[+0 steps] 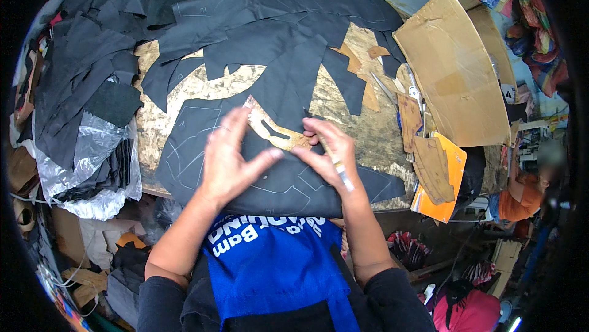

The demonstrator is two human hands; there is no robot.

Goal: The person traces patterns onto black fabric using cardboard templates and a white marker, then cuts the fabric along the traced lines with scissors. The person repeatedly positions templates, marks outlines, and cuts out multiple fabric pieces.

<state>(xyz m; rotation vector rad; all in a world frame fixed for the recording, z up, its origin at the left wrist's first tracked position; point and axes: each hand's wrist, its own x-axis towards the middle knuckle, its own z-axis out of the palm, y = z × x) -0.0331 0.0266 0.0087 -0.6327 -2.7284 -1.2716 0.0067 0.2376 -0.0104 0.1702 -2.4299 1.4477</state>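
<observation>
On a piece of black material (pixel 279 182) with pale drawn outlines lies a tan, curved pattern piece (pixel 262 122) with a slot cut in it. My left hand (pixel 227 157) rests flat beside it, fingers stretched and thumb out, the fingertips close to its pointed upper end. In my right hand (pixel 334 142) is a slim pen (pixel 335 161), its clear end slanting back toward my wrist. The fingers of that hand are bent over the pattern's right end, and they partly hide it and the pen's tip.
Black material (pixel 245 16) covers the table's far side; wood (pixel 346 133) shows between. At right are scissors (pixel 383 88), brown pattern pieces (pixel 434 169), an orange folder (pixel 454 151) and a cardboard box (pixel 451 65). Clear plastic (pixel 101 194) with black pieces lies left. Another person (pixel 521 194) is far right.
</observation>
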